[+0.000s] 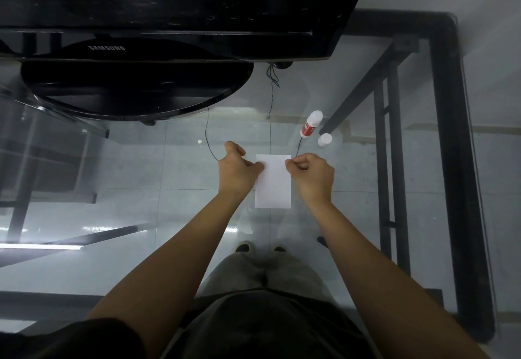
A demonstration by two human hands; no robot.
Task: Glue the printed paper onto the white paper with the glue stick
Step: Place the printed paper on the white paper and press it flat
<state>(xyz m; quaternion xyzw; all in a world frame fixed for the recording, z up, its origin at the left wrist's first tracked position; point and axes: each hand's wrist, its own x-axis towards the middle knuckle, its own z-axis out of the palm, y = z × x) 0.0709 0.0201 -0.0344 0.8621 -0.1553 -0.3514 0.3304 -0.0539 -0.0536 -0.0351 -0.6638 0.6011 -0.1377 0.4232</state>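
Observation:
A white sheet of paper (273, 182) lies on the glass table (141, 161), its upper face blank; no print shows. My left hand (238, 168) pinches its upper left edge. At the upper right edge my right hand (311, 174) pinches the same sheet. A red and white glue stick (311, 123) lies uncapped on the glass beyond the paper to the right. Its white cap (324, 139) stands just right of it. I cannot tell whether a second sheet lies under the top one.
A black monitor (169, 6) on an oval stand (135, 88) fills the far side. Thin black cables (271, 99) run across the glass toward the paper. The table's black metal frame (451, 161) borders the right side. Floor tiles and my legs show through the glass.

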